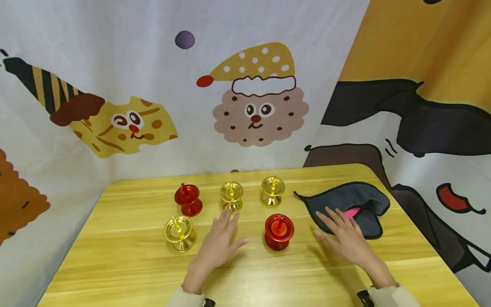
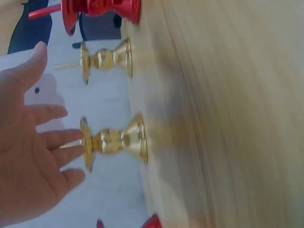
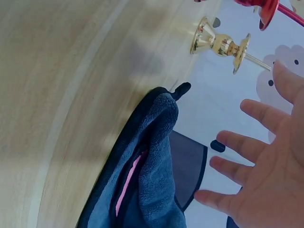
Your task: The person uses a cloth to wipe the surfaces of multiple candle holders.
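Observation:
My left hand (image 1: 218, 245) hovers over the middle of the table, fingers spread and holding nothing. Just beyond its fingertips stands a gold candle holder (image 1: 232, 194) with a thin upright rod. To its left are a second gold candle holder (image 1: 182, 234) and, farther back, a red candle holder (image 1: 189, 198). Another red candle holder (image 1: 278, 232) stands between the two hands, with a third gold one (image 1: 272, 189) behind it. My right hand (image 1: 347, 241), fingers also spread, is above the near edge of a dark grey-blue cloth (image 1: 341, 196); the right wrist view shows its palm empty.
The light wooden table (image 1: 126, 268) ends at a hanging printed curtain (image 1: 145, 64) behind it. The cloth (image 3: 159, 142) lies folded at the right with a pink patch showing. All the candle holders stand upright and apart.

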`<state>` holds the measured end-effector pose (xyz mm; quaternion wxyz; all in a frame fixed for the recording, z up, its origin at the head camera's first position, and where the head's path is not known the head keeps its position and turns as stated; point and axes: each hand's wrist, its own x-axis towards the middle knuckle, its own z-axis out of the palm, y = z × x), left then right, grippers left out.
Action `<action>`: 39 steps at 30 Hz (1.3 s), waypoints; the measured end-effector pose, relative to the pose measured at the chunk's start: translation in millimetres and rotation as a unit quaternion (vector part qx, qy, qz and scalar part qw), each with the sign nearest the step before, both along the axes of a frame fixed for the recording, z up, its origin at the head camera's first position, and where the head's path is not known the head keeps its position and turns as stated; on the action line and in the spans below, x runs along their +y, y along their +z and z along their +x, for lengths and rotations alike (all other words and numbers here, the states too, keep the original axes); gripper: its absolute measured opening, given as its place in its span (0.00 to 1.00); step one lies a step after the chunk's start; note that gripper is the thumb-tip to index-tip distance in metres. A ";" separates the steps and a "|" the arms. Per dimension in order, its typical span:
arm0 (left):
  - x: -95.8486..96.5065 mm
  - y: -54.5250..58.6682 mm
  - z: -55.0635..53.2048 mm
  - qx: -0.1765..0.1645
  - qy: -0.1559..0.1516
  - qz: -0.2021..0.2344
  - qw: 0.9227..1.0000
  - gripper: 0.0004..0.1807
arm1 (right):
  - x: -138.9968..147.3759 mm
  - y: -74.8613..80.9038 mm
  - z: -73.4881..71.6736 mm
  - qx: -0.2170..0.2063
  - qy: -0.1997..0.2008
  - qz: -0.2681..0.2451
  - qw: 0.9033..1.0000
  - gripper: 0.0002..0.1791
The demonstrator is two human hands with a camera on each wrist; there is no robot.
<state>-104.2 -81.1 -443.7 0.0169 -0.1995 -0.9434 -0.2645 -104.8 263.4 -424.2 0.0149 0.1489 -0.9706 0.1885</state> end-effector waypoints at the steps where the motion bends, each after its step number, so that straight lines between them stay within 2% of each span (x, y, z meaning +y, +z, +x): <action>1: 3.4 -0.2 -2.2 -0.006 -0.008 0.012 1.000 0.42 | 1.0 0.0 -0.1 -0.002 0.001 -0.009 1.000 0.32; 5: 19.9 -2.1 -9.9 -0.040 -0.039 0.061 0.997 0.44 | 5.4 -0.5 -0.8 -0.011 0.003 -0.040 0.999 0.31; 9: 38.6 -4.7 -15.9 -0.076 -0.054 0.108 0.990 0.46 | 9.9 0.2 -1.4 -0.017 0.008 -0.061 0.998 0.29; 17: 65.9 -11.0 -23.1 -0.119 -0.042 0.183 0.975 0.51 | 18.8 1.5 -5.1 -0.029 0.016 -0.079 0.996 0.26; 23: 75.9 -15.9 -24.3 -0.133 -0.029 0.230 0.964 0.53 | 26.8 2.4 -6.5 -0.056 0.005 -0.085 0.995 0.27; 27: 78.3 -18.2 -24.2 -0.143 -0.029 0.259 0.955 0.53 | 32.5 5.8 -9.6 -0.056 -0.001 -0.091 0.994 0.27; 33: 79.1 -20.1 -23.0 -0.166 -0.037 0.301 0.938 0.50 | 42.2 13.3 -23.1 -0.044 -0.011 -0.089 0.995 0.28; 35: 79.6 -20.6 -23.0 -0.169 -0.036 0.306 0.936 0.50 | 46.8 16.5 -31.2 -0.036 -0.017 -0.085 0.996 0.29; 39: 80.3 -21.8 -23.0 -0.166 -0.034 0.304 0.938 0.49 | 59.0 24.4 -50.3 -0.029 -0.038 -0.078 0.996 0.29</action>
